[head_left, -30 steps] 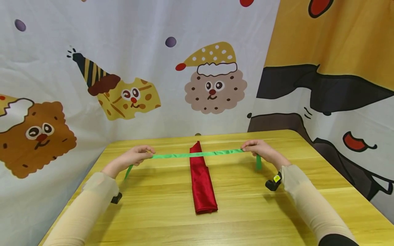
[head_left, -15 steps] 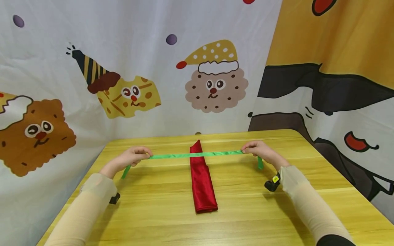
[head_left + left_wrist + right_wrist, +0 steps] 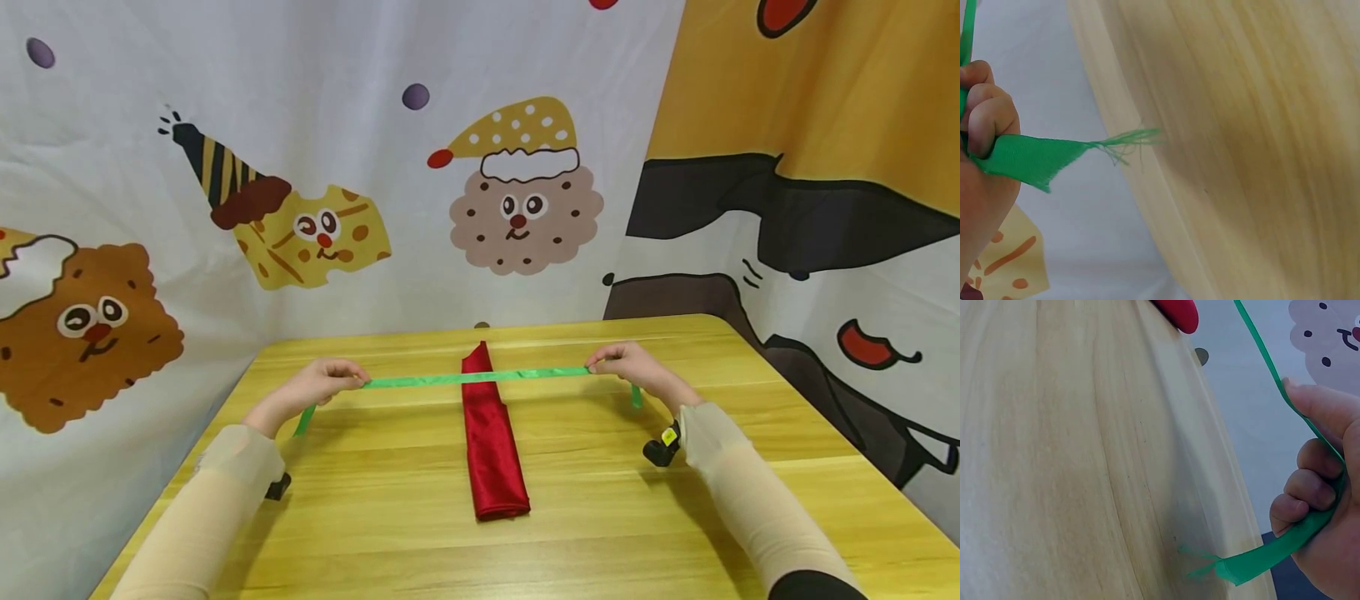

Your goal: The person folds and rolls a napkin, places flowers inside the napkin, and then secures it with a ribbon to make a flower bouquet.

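A green ribbon [image 3: 420, 382] is stretched taut between both hands, crossing above the far part of a folded red satin cloth [image 3: 495, 454] that lies lengthwise on the table. My left hand [image 3: 324, 382] pinches the ribbon near one end, and a short tail hangs below it. In the left wrist view, curled fingers [image 3: 994, 115] hold the ribbon, whose end [image 3: 1035, 159] is frayed. My right hand [image 3: 633, 367] grips the other end. The right wrist view shows the ribbon running through the right hand [image 3: 1329, 481], with a frayed tail [image 3: 1266, 556] sticking out below.
The wooden table [image 3: 375, 533] has rounded far corners. Behind it hangs a white curtain [image 3: 337, 67] printed with cartoon food figures. A small black device [image 3: 662, 450] is attached at the right wrist, another [image 3: 277, 487] at the left.
Over the last second the left hand shifts slightly left, drawing the ribbon a little tighter. The right hand and the red cloth hardly move.
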### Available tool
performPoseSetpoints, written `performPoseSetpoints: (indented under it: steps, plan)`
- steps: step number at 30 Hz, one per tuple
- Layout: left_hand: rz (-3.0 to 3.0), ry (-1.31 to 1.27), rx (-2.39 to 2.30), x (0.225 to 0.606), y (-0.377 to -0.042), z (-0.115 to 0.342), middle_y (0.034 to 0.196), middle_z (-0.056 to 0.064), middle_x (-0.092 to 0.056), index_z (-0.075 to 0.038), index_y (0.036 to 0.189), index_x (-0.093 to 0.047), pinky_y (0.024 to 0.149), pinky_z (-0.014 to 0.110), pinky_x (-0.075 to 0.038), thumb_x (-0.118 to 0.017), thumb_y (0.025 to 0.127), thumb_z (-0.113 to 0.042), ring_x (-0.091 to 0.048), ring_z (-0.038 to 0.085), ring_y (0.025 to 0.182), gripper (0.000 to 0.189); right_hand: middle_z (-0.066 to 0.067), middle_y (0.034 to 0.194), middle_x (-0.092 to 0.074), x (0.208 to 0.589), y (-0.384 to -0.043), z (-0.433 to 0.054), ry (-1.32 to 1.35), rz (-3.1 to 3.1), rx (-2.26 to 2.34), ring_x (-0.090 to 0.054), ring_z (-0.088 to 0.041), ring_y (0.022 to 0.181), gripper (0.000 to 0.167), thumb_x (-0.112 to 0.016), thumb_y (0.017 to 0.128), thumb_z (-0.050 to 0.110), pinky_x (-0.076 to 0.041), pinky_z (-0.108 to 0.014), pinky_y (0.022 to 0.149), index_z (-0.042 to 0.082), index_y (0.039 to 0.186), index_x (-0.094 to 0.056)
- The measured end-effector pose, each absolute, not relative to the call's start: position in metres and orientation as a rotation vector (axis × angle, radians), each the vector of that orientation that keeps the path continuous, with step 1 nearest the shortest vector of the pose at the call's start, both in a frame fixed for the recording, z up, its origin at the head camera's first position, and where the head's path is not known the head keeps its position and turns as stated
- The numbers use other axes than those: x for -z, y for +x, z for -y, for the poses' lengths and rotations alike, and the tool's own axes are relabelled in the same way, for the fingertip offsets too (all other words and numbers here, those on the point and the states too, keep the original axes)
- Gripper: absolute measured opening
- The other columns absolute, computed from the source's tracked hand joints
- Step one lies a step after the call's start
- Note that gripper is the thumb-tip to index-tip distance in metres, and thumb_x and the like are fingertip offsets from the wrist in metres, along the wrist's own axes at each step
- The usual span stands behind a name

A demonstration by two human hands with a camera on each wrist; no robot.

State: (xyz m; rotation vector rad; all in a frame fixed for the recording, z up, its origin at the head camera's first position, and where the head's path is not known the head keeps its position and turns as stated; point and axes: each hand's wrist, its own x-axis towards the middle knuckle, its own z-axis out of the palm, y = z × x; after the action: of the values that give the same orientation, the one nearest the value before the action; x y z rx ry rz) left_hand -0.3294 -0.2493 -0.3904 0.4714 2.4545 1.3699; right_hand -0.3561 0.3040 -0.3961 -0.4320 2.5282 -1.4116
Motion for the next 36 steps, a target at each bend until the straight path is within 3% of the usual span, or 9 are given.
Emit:
performPoseSetpoints:
  steps: [6, 10, 13, 16, 22, 28, 36]
  plan:
    - [-2.530, 0.471, -1.325, 0.391, -0.330, 0.247, 0.075, 0.013, -0.054, -0.009, 0.113, -0.068, 0.051, 0.029, -0.032, -0.060, 0.098, -0.028, -0.023, 0.012, 0.047, 0.025, -0.014, 0.122, -0.061, 0.410, -0.366, -0.312, -0.429, -2.544, 1.389, -0.050, -0.035, 0.120, 0.027, -0.065, 0.094, 0.023, -0.035, -0.056, 0.101, 0.003, 0.111, -0.070]
    - [-2.557, 0.498, -1.313, 0.392, -0.330, 0.249, 0.092, 0.012, -0.061, -0.007, 0.113, -0.069, 0.071, 0.041, -0.041, -0.060, 0.097, -0.026, -0.037, 0.018, 0.061, 0.026, -0.014, 0.122, -0.061, 0.412, -0.367, -0.312, -0.425, -2.569, 1.364, -0.050, -0.035, 0.119, 0.029, -0.067, 0.093, 0.027, -0.038, -0.055, 0.098, 0.005, 0.110, -0.071]
    - [-2.557, 0.520, -1.324, 0.393, -0.329, 0.249, 0.109, 0.013, -0.063, -0.005, 0.113, -0.068, 0.088, 0.051, -0.042, -0.060, 0.097, -0.025, -0.053, 0.024, 0.084, 0.027, -0.015, 0.121, -0.061, 0.412, -0.367, -0.311, -0.418, -2.584, 1.350, -0.051, -0.035, 0.117, 0.029, -0.068, 0.092, 0.029, -0.041, -0.052, 0.091, 0.006, 0.109, -0.071]
    - [-2.565, 0.528, -1.317, 0.393, -0.328, 0.249, 0.113, 0.011, -0.064, -0.005, 0.113, -0.068, 0.095, 0.055, -0.041, -0.060, 0.097, -0.025, -0.057, 0.027, 0.103, 0.027, -0.015, 0.121, -0.062, 0.412, -0.367, -0.312, -0.420, -2.586, 1.342, -0.051, -0.034, 0.115, 0.029, -0.068, 0.092, 0.029, -0.045, -0.048, 0.080, 0.006, 0.108, -0.071]
    - [-2.589, 0.505, -1.298, 0.391, -0.326, 0.247, 0.114, 0.009, -0.064, -0.008, 0.113, -0.069, 0.095, 0.052, -0.043, -0.061, 0.097, -0.027, -0.058, 0.026, 0.107, 0.026, -0.014, 0.116, -0.064, 0.413, -0.368, -0.312, -0.464, -2.606, 1.334, -0.055, -0.030, 0.106, 0.026, -0.067, 0.092, 0.027, -0.046, -0.044, 0.068, 0.005, 0.106, -0.072]
    - [-2.618, 0.519, -1.277, 0.391, -0.326, 0.247, 0.116, 0.010, -0.064, -0.007, 0.113, -0.069, 0.095, 0.051, -0.043, -0.060, 0.098, -0.027, -0.058, 0.029, 0.108, 0.027, -0.012, 0.111, -0.066, 0.411, -0.366, -0.310, -0.480, -2.624, 1.329, -0.056, -0.025, 0.098, 0.024, -0.067, 0.092, 0.024, -0.045, -0.045, 0.076, 0.004, 0.105, -0.072]
    - [-2.611, 0.520, -1.312, 0.392, -0.326, 0.250, 0.114, 0.010, -0.064, -0.008, 0.112, -0.070, 0.095, 0.053, -0.043, -0.061, 0.097, -0.027, -0.059, 0.028, 0.106, 0.026, -0.012, 0.112, -0.066, 0.415, -0.368, -0.309, -0.491, -2.611, 1.346, -0.056, -0.029, 0.107, 0.024, -0.067, 0.093, 0.024, -0.043, -0.051, 0.091, 0.004, 0.106, -0.072]
